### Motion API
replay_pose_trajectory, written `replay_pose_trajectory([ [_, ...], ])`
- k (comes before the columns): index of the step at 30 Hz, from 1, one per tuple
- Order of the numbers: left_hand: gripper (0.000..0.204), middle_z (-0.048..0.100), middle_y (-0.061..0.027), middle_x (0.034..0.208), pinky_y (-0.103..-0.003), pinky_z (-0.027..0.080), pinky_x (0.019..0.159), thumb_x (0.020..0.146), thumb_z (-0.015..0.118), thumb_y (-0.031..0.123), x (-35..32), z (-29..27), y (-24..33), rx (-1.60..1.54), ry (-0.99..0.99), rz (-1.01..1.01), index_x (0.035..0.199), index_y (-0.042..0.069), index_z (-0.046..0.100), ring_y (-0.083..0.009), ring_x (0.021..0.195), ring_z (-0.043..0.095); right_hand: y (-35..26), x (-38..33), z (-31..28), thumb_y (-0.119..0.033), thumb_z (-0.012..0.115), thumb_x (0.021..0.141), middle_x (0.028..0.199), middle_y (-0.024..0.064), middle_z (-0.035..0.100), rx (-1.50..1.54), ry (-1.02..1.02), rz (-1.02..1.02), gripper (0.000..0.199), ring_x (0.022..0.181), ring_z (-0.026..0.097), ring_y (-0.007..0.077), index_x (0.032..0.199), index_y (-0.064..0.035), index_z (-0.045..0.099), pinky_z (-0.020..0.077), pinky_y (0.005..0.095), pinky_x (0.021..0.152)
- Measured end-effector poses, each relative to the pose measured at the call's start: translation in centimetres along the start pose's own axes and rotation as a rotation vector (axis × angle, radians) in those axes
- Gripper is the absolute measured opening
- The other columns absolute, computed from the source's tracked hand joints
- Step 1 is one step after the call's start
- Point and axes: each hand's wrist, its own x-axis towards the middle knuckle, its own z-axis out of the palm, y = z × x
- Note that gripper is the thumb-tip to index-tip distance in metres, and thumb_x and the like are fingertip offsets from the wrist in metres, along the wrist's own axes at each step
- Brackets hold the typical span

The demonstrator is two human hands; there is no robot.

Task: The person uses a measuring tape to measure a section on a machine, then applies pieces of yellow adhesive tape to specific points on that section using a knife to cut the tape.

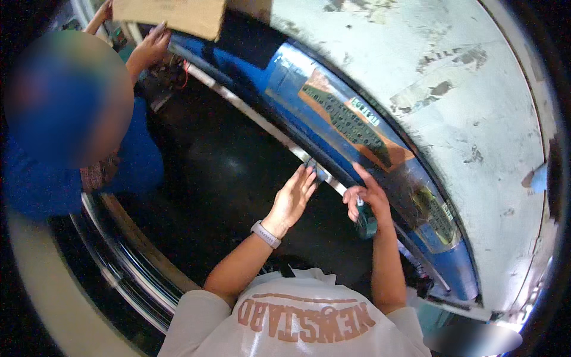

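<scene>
My left hand (pixel 291 196) reaches to the pale metal rail (pixel 270 130) along the machine's front, with its fingers stretched out. Its fingertips are at a small dark fitting (pixel 311 163) on that rail; whether they press on it I cannot tell. To the right, my right hand (pixel 373 197) has its lower fingers curled around a dark green handheld thing (pixel 366 222), whose kind is unclear. The right index finger points up, close to the blue front panel (pixel 333 156) with its orange and dark labels.
The machine's worn white top (pixel 452 101) fills the right side. At upper left a co-worker in blue (pixel 134 154) holds a cardboard box (pixel 169 16) over the machine's far end. Shiny metal rails (pixel 122 262) curve along the lower left. Dark floor lies between.
</scene>
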Motion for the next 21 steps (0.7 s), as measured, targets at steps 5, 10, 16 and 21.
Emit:
replay_pose_trajectory([
  [5,0.067,0.036,-0.0115,0.146,-0.038,0.029,0.11,0.097,0.037,0.049,1.6,-1.8,-3.2,-0.426,0.066,-0.041,0.144,0.004,0.024,-0.0248,0.134,0.035,6.1,-5.8,-2.6,-0.018,0.054,0.087,0.086,0.0272,0.057,0.234,0.01,0.137,0.073,0.048,0.054,0.025,0.148,-0.0073,0.016,0.048,0.0375,0.043],
  [10,0.071,0.038,-0.0131,0.145,-0.038,0.029,0.109,0.097,0.022,0.056,10.9,-3.6,-5.0,-0.376,-0.022,-0.026,0.143,0.002,0.029,-0.0257,0.132,0.039,5.7,-8.1,-1.6,-0.022,0.056,0.087,0.088,0.0238,0.06,0.162,0.075,0.19,0.072,0.052,0.054,0.0239,0.148,-0.0084,0.02,0.0482,0.0377,0.044],
  [16,0.068,0.046,-0.0148,0.139,-0.039,0.036,0.106,0.097,0.026,0.055,9.6,-3.7,-5.7,-0.414,-0.071,-0.102,0.14,0.002,0.036,-0.0273,0.128,0.044,3.0,-4.8,-0.4,-0.022,0.063,0.081,0.085,0.0251,0.062,0.073,0.081,0.122,0.081,0.048,0.056,0.0256,0.147,-0.0061,0.019,0.0463,0.0341,0.043],
  [21,0.067,0.037,-0.0165,0.145,-0.04,0.03,0.11,0.098,0.028,0.052,7.2,-2.4,-3.6,-0.366,-0.205,-0.042,0.14,0.0,0.033,-0.0279,0.134,0.037,-1.9,2.8,-1.5,-0.028,0.06,0.083,0.083,0.0243,0.063,-0.056,0.003,-0.031,0.081,0.047,0.056,0.0228,0.149,-0.0094,0.017,0.0449,0.0322,0.042],
])
